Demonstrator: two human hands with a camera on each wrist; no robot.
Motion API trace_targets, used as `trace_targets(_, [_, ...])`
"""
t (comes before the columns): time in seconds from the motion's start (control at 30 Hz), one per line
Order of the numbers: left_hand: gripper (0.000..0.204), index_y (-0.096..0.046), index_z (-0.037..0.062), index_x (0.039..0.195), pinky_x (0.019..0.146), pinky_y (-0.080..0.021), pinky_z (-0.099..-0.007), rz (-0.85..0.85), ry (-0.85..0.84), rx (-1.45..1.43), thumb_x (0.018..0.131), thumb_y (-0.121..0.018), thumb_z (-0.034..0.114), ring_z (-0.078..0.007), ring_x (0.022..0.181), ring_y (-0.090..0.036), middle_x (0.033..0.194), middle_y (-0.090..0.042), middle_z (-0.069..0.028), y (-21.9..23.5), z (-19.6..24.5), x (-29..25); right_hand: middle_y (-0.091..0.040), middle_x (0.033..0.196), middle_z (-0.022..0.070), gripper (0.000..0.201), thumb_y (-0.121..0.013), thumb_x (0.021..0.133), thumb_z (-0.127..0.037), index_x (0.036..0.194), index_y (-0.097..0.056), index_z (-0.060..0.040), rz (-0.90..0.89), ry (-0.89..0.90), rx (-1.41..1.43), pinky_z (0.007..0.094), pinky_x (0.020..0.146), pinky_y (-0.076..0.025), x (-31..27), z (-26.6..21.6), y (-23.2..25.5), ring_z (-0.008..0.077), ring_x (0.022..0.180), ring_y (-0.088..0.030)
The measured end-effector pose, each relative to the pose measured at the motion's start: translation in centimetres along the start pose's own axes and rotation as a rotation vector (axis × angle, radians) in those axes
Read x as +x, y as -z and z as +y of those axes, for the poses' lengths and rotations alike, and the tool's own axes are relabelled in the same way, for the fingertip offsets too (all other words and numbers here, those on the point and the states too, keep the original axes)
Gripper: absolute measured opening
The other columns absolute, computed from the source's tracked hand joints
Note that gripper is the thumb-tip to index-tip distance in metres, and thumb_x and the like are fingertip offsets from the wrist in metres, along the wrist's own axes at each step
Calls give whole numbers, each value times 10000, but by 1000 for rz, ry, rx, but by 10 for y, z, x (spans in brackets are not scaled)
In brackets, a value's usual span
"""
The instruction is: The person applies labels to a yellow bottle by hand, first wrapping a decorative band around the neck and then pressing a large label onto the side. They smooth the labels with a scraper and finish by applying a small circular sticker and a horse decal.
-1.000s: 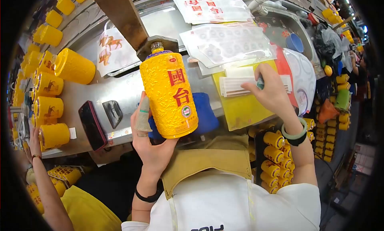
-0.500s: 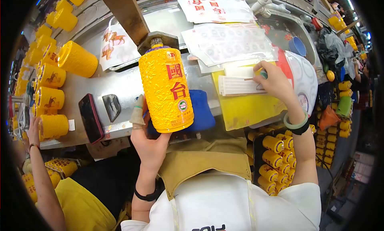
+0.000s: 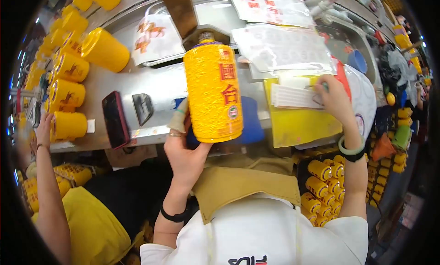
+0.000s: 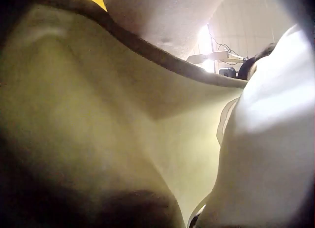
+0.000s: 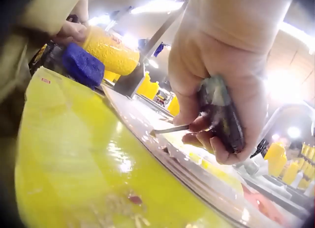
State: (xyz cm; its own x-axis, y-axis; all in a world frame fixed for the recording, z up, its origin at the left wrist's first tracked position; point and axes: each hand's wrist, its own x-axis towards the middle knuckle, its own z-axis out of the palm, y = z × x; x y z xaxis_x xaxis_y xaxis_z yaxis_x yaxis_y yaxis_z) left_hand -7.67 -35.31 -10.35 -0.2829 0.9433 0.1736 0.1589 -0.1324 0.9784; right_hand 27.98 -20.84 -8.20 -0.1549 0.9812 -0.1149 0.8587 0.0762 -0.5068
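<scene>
My left hand (image 3: 185, 155) grips the lower part of a yellow embossed bottle (image 3: 211, 95) with red characters, thumb near its base. A cloth finger cover (image 3: 178, 120) is on one of its fingers. The bottle's neck points at a metal bracket (image 3: 206, 35) on a post. My right hand (image 3: 335, 97) is over a stack of white paper strips (image 3: 297, 96) on a yellow sheet (image 3: 298, 132). In the right wrist view it holds a dark-handled tool (image 5: 226, 117) with a thin metal tip (image 5: 170, 130) close over the paper. Apron cloth (image 4: 98, 110) fills most of the left wrist view.
A blue pad (image 3: 252, 120) lies behind the bottle. To the left are a phone (image 3: 115, 119), a dark flat item (image 3: 142, 108) and several yellow bottles (image 3: 68, 126). Printed sheets (image 3: 284, 49) lie at the back. Another person's arm (image 3: 48, 182) reaches in at left.
The view has shifted, moving the scene rightward. My right hand has drawn back toward the right end of the strips, its fingers now closer together. The left hand keeps its hold on the bottle.
</scene>
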Motion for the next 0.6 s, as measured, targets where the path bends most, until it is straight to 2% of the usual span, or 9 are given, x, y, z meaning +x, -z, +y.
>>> trace_targets(0.07, [738, -485, -57, 1491, 1106, -470, -356, 12, -12, -1, 827, -806, -40, -213, 1288, -607, 1395, -632, -150, 2, -3, 1, -687, 914, 199, 119, -665, 958, -92, 994, -662, 21, 40, -33, 81, 368, 780, -500, -6, -16, 7, 330, 839, -650])
trace_targets(0.2, [727, -533, -44, 1467, 1080, -486, -349, 21, 30, 29, 804, -830, -30, -215, 1253, -632, 1390, -644, -145, 2, 3, 2, -693, 913, 195, 106, -654, 959, -67, 995, -663, 32, -14, 55, 190, 376, 749, -484, -31, -59, 4, 325, 810, -638])
trace_targets(0.27, [739, -557, -22, 1461, 1051, -502, -348, 17, -73, 206, 781, -846, -24, -229, 1222, -651, 1397, -643, -157, 5, 6, 2, -686, 883, 164, 105, -662, 958, -62, 996, -673, 35, -36, 129, 66, 364, 758, -489, -40, -79, 0, 286, 803, -642])
trace_targets(0.3, [743, -579, -5, 1445, 1042, -506, -363, 27, -129, 251, 757, -859, -12, -263, 1212, -656, 1408, -637, -179, 5, 6, 3, -688, 887, 137, 87, -668, 951, -51, 987, -682, 28, -37, 186, 65, 350, 774, -501, -42, -89, 0, 259, 797, -640])
trace_targets(0.33, [743, -579, -5, 1445, 1042, -506, -363, 28, -124, 253, 757, -859, -12, -263, 1212, -656, 1408, -637, -179, 5, 7, 3, -688, 887, 137, 87, -668, 951, -51, 987, -682, 28, -42, 186, 67, 350, 774, -501, -46, -99, -2, 259, 797, -640])
trace_targets(0.4, [725, -597, -2, 1422, 1062, -494, -384, 25, -174, 282, 748, -865, 1, -287, 1241, -641, 1423, -627, -190, 6, 7, 5, -691, 897, 127, 72, -665, 945, -31, 991, -685, 21, -78, 261, 326, 344, 778, -505, -53, -121, -6, 258, 791, -637])
trace_targets(0.43, [716, -606, -1, 1406, 1081, -481, -397, 21, -136, 273, 740, -871, 12, -307, 1269, -627, 1432, -619, -197, 5, 10, 5, -677, 889, 126, 57, -668, 934, -4, 984, -687, 14, -143, 242, 413, 345, 761, -500, -58, -132, -7, 254, 779, -626])
trace_targets(0.6, [739, -586, 6, 1425, 1122, -446, -411, 20, -107, 228, 747, -878, 43, -320, 1318, -598, 1459, -593, -194, 4, 4, 2, -630, 859, 125, 67, -673, 918, 21, 974, -703, 0, -258, 372, 520, 337, 726, -492, -70, -170, -13, 262, 786, -619])
